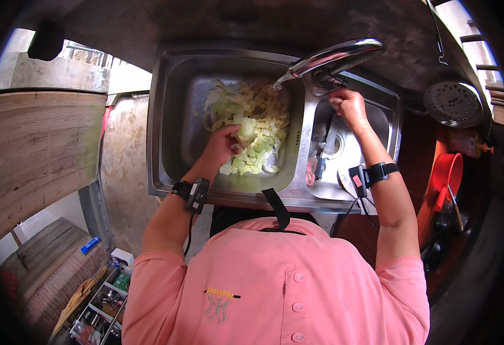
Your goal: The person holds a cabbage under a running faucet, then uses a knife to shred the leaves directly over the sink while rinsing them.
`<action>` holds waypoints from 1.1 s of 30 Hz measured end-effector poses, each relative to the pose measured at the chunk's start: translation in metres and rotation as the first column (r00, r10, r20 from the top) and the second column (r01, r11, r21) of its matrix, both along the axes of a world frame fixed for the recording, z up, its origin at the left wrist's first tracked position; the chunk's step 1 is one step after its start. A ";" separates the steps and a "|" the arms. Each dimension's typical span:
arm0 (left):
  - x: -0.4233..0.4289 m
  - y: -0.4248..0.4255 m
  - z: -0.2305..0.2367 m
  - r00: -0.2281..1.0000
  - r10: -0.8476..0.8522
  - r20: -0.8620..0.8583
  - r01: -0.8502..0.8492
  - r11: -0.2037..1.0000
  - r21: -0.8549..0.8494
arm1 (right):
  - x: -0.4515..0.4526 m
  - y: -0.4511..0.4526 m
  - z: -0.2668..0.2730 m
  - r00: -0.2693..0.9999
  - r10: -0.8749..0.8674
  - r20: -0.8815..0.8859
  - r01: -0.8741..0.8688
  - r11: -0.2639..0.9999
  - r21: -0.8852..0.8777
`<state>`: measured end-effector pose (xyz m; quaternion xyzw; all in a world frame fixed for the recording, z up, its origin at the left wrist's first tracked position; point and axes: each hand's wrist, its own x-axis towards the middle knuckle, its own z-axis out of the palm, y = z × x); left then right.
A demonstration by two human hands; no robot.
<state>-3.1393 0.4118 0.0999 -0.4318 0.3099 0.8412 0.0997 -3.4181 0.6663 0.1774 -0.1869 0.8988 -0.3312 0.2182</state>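
Torn pale green leaves (234, 103), cabbage or lettuce, lie in a heap in the large left basin (178, 151) of a stainless steel sink. Among them my left hand (222, 144) grips a leafy chunk (247, 130) between thumb and fingers. Above the divider stands a chrome faucet (334, 56), its spout turned over the large basin with water (278, 82) coming out. My right hand (349, 108) is at the faucet's base, fingers closed on its lever (339, 81). Below that hand, a knife (330, 133) with a dark handle lies in the smaller basin (381, 116).
A pink item (310, 172) lies beside the knife handle, near the drain (337, 146). To the right hang a perforated metal skimmer (452, 105) and a red plastic ladle (447, 174). Wooden boards (40, 159) stand at left, above a divided tray (101, 306) of small items.
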 end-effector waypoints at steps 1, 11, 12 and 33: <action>-0.004 0.000 0.012 0.999 0.034 -0.034 -0.032 0.998 0.058 | 0.007 -0.011 0.012 0.983 0.114 -0.142 -0.095 0.986 0.139; -0.033 0.047 0.114 0.924 0.127 -0.360 -0.080 0.986 0.143 | 0.133 -0.091 0.042 0.857 0.296 0.421 -0.143 0.923 -0.358; -0.028 0.050 0.117 0.911 0.109 -0.397 -0.104 0.994 0.034 | 0.132 -0.095 0.040 0.855 0.306 0.419 -0.154 0.920 -0.359; -0.025 0.057 0.109 0.912 0.287 -0.293 -0.240 0.953 0.186 | 0.121 -0.085 0.075 0.687 0.124 0.716 0.163 0.934 -0.318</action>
